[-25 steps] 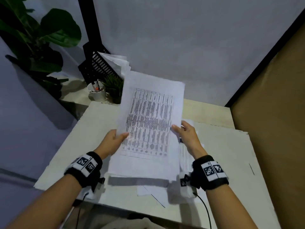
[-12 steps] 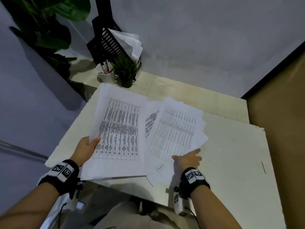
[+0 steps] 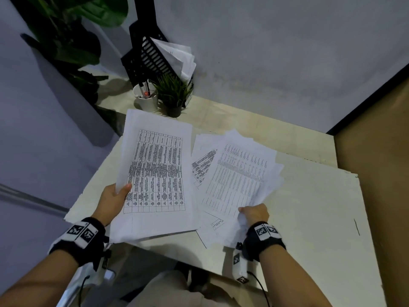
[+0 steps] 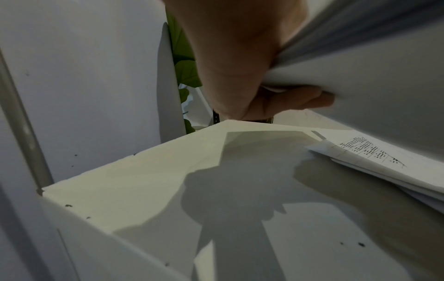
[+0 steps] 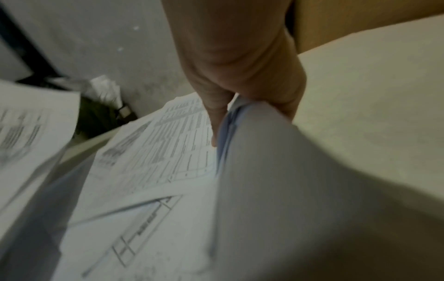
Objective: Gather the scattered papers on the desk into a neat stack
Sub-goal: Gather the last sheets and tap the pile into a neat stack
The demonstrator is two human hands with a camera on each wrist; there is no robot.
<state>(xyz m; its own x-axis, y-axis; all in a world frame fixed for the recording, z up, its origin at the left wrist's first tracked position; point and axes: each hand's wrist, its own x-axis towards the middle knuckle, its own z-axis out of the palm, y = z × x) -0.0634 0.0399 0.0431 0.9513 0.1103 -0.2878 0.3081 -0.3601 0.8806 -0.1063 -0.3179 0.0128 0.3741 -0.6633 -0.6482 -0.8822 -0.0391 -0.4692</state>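
Grips on separate paper bundles (image 3: 155, 173), desk (image 3: 309, 207).

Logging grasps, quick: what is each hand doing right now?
Left hand: grips the squared bundle of papers at its left edge.
Right hand: pinches the fanned loose sheets at their near edge.
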